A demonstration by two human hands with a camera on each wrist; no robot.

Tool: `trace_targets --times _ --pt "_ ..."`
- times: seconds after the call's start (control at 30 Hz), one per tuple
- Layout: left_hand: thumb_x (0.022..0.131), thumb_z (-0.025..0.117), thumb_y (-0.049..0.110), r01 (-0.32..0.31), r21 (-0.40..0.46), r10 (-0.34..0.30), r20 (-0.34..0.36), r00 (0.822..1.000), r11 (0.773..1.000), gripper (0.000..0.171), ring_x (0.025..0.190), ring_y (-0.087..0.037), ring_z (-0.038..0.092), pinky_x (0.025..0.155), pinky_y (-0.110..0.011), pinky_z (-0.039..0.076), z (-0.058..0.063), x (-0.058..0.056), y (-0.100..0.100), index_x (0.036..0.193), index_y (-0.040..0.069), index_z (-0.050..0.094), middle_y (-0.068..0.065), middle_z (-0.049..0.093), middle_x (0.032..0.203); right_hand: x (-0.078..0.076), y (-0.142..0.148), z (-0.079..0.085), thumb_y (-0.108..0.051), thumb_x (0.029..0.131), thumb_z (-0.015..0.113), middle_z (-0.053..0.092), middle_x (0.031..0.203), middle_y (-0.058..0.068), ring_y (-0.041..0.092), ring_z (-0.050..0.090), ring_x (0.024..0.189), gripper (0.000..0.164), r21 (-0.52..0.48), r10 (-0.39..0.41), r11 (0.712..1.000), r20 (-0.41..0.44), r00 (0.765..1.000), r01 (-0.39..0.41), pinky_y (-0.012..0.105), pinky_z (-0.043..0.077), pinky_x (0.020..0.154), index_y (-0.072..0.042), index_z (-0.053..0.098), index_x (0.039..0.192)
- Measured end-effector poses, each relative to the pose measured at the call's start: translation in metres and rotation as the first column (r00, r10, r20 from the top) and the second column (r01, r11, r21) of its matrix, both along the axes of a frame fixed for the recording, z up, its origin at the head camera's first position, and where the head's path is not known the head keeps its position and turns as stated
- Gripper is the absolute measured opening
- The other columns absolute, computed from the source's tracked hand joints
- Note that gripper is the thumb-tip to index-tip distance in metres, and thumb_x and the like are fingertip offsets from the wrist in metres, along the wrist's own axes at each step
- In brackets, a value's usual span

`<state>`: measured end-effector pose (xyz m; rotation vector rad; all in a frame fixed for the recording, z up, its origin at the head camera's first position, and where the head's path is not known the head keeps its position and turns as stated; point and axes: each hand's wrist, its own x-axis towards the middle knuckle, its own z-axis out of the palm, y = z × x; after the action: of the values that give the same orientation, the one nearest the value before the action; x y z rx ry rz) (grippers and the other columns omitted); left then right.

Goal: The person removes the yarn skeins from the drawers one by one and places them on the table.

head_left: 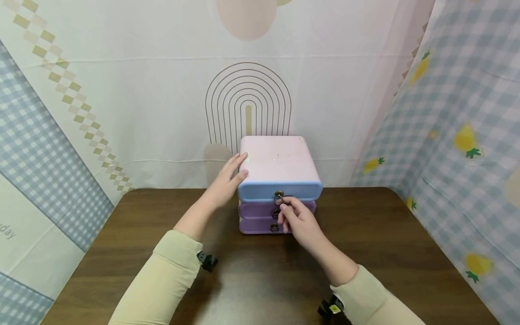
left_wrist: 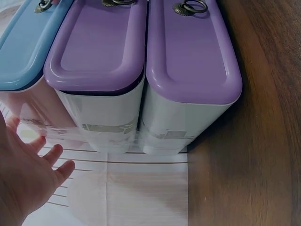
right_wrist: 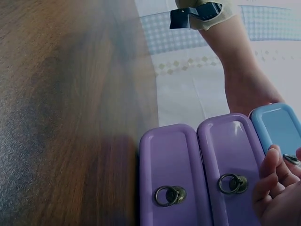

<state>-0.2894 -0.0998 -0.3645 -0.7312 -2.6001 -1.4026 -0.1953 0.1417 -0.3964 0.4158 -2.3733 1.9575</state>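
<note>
A small three-tier drawer box [head_left: 280, 158] with a pale pink top stands at the back of the table. Its top drawer has a blue front [head_left: 256, 192]; the middle drawer [left_wrist: 101, 42] and bottom drawer [left_wrist: 193, 52] have purple fronts. Each front carries a bronze ring pull. My right hand [head_left: 300, 223] pinches the top drawer's ring pull [head_left: 278, 199] between thumb and index finger, the other fingers curled beneath. On the box's upper left edge rests my left hand [head_left: 225, 183], fingers stretched out and spread. The left wrist view shows its palm toward the box's side.
The brown wooden table [head_left: 252, 289] spreads in front and to both sides. A pale printed cloth [head_left: 154, 113] hangs right behind the box. Blue checked cloth [head_left: 447, 135] hangs at the right. Black wrist cameras [head_left: 208, 261] sit at both sleeve cuffs.
</note>
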Motion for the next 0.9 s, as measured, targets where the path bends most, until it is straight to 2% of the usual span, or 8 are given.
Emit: trace_targets --times 0.2,0.33,0.53,0.7,0.9 --pt "0.104 0.041 0.047 -0.001 0.01 0.001 -0.009 1.0 1.0 0.06 0.15 -0.034 0.012 0.116 -0.061 0.014 -0.0016 -0.0007 0.0006 0.158 0.027 0.028 -0.012 0.013 0.164 -0.0027 -0.0036 0.0028 -0.016 0.104 0.05 0.061 0.073 0.011 0.02 0.054 0.052 0.025 0.076 -0.027 0.997 -0.005 1.0 0.027 0.027 0.046 0.05 0.0 0.059 0.121" --pt "0.104 0.041 0.046 -0.002 0.011 0.003 -0.009 1.0 1.0 0.058 0.15 -0.034 0.012 0.115 -0.061 0.015 -0.0019 -0.0017 0.0006 0.158 0.028 0.028 -0.012 0.013 0.164 -0.0042 -0.0043 0.0029 -0.017 0.104 0.051 0.062 0.073 0.014 0.019 0.054 0.049 0.025 0.075 -0.035 0.997 -0.006 0.999 0.035 0.031 0.048 0.048 -0.001 0.06 0.121" --pt "0.103 0.041 0.047 0.001 0.01 -0.001 -0.008 1.0 1.0 0.059 0.15 -0.035 0.012 0.115 -0.062 0.014 -0.0008 -0.0017 0.0008 0.158 0.028 0.027 -0.012 0.013 0.165 -0.006 -0.0036 0.0032 -0.019 0.103 0.053 0.062 0.069 0.01 0.019 0.056 0.047 0.023 0.076 -0.054 0.996 0.016 0.998 0.053 0.041 0.052 0.05 -0.004 0.063 0.118" --pt "0.104 0.04 0.048 0.001 0.015 -0.001 -0.008 1.0 1.0 0.059 0.15 -0.034 0.011 0.115 -0.062 0.014 -0.0017 -0.0026 0.0009 0.158 0.029 0.027 -0.011 0.013 0.165 -0.0055 -0.0012 0.0032 -0.021 0.102 0.055 0.062 0.068 0.011 0.018 0.055 0.047 0.025 0.019 -0.041 0.999 0.063 0.997 0.04 0.036 0.052 0.049 -0.005 0.063 0.12" --pt "0.104 0.04 0.047 0.002 0.024 -0.001 -0.014 1.0 1.0 0.058 0.15 -0.033 0.011 0.115 -0.062 0.014 -0.0041 -0.0034 0.0004 0.158 0.03 0.027 -0.013 0.013 0.165 -0.0066 0.0016 0.0038 -0.019 0.101 0.059 0.06 0.066 0.009 0.014 0.052 0.046 0.03 -0.034 -0.013 0.999 0.116 0.993 0.017 0.029 0.048 0.047 0.0 0.064 0.123"
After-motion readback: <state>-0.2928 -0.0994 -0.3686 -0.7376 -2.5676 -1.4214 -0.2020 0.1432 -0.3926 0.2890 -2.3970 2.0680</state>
